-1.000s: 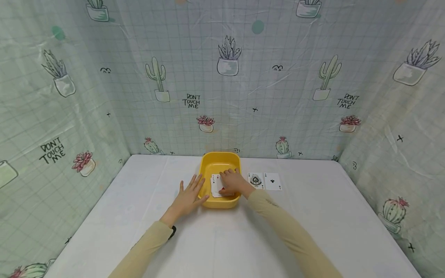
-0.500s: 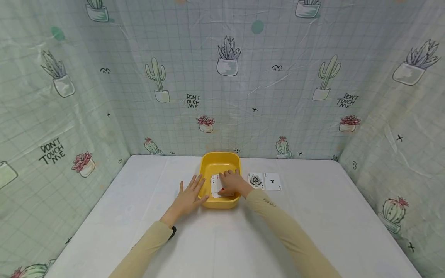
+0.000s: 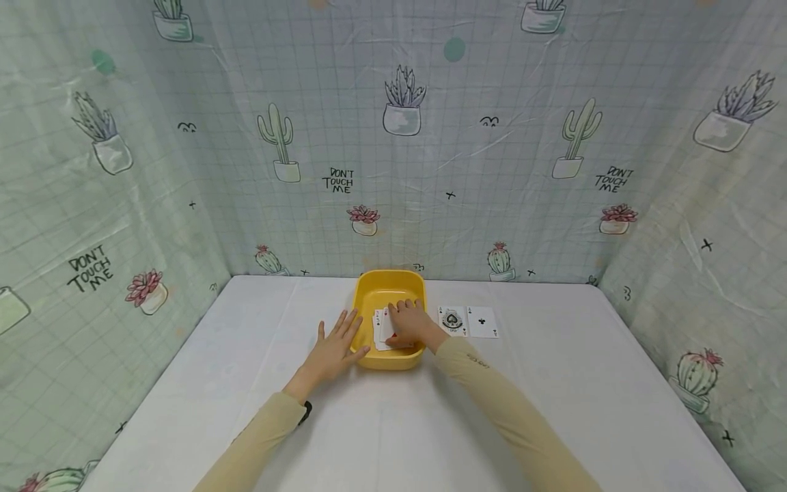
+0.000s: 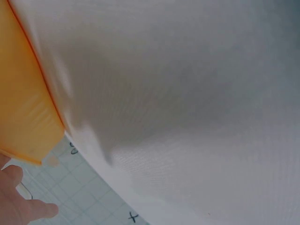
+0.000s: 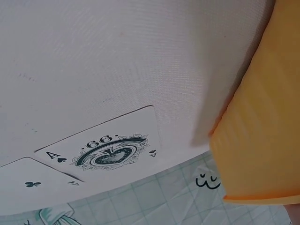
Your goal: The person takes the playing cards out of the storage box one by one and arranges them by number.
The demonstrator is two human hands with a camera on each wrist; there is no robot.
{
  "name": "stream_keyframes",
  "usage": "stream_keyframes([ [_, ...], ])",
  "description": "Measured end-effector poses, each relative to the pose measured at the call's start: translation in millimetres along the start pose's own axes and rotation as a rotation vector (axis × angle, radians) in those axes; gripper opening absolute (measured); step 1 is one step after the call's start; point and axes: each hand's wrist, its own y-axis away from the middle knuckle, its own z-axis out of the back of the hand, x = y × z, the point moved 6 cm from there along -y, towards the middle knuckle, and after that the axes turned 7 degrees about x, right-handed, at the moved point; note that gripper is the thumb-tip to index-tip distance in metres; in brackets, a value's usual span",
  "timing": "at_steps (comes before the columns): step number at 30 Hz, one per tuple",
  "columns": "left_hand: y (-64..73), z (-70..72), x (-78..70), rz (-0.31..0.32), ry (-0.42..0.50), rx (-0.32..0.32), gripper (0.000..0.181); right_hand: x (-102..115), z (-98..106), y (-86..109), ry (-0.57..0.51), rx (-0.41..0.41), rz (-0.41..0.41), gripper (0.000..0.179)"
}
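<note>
In the head view, a yellow plastic tray [image 3: 389, 279] stands at the far middle of the white table. Fingers spread and straight, my left hand [image 3: 328, 352] rests against the tray's left rim. My right hand [image 3: 410, 323] reaches over the right rim and grips a playing card [image 3: 387, 329] with a red mark, thumb near its lower edge and fingertips at its top. Other cards [image 3: 378, 342] lie beneath it, partly covered by the hand. The left wrist view catches only some left fingers [image 4: 43, 210] below the tray's wall [image 4: 23, 89].
Right of the tray, an ace of spades [image 3: 452, 320] and an ace of clubs [image 3: 482, 321] lie face up side by side. A patterned cloth [image 3: 455, 225] with cactus drawings rises behind the table's back edge and along both sides.
</note>
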Motion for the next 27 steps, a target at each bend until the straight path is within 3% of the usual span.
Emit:
stream_keyframes([
  [27,-1.3,-1.3,1.1,0.015,0.007,0.036,0.073,-4,24,19.6,-0.042,-0.14,0.08,0.093],
])
